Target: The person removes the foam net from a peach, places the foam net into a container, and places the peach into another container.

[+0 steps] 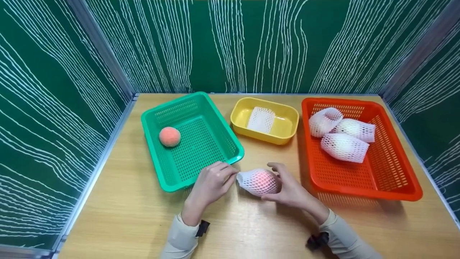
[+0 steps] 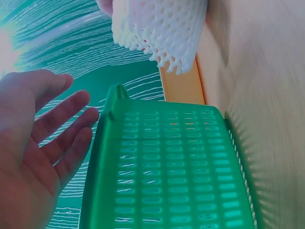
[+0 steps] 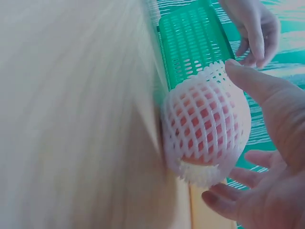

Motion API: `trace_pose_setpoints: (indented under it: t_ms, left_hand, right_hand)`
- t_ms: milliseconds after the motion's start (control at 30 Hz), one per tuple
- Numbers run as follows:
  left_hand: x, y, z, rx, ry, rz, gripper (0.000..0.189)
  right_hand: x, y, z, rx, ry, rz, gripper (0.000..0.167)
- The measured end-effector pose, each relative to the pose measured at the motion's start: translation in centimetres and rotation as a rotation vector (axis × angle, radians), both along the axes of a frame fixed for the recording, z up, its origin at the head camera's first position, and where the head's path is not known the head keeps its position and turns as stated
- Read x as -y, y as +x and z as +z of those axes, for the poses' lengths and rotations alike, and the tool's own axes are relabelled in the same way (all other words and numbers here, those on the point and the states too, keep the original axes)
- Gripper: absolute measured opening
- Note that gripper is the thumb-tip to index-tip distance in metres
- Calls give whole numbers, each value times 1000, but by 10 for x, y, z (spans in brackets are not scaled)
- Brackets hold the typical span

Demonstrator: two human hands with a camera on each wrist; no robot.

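A round pink peach-like fruit sits inside a white foam fruit net (image 1: 259, 182) on the table's middle. My right hand (image 1: 289, 189) holds it from the right, thumb on the near side and fingers on the far side. In the right wrist view the fruit shows red through the net (image 3: 205, 124), and the thumb reaches its upper end. My left hand (image 1: 214, 181) is beside the net's narrow left end. In the left wrist view that hand (image 2: 40, 138) has its fingers loosely spread, apart from the net (image 2: 162, 28).
A green basket (image 1: 192, 96) at left holds one bare pink fruit (image 1: 170, 136). Behind the hands, a yellow tray (image 1: 287, 126) contains flat foam nets (image 1: 261, 119). The red basket (image 1: 345, 180) at right has several netted pale fruits (image 1: 344, 146). Green patterned panels (image 1: 201, 46) enclose the table.
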State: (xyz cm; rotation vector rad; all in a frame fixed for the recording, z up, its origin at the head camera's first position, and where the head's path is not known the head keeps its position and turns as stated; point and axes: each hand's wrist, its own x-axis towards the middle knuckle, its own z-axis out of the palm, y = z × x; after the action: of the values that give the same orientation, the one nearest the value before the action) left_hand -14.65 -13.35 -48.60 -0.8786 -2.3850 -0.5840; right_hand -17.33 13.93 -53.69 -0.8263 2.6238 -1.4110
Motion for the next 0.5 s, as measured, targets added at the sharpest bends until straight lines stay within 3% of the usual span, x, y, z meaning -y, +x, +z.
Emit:
trace_pose_setpoints:
  t_ms: [100, 233, 333, 500]
  left_hand:
    - [-1, 4, -1, 23, 8, -25, 8]
    - [-4, 8, -8, 70, -31, -34, 9]
    - [-8, 12, -15, 149, -94, 4, 15]
    - [-10, 18, -26, 274, -170, 94, 28]
  right_hand:
    - [-1, 3, 2, 58, -73, -16, 95]
    - [-1, 2, -2, 42, -54, -24, 95]
    - [-4, -3, -11, 22, -21, -24, 96]
    - [-4, -11, -19, 0, -78, 32, 96]
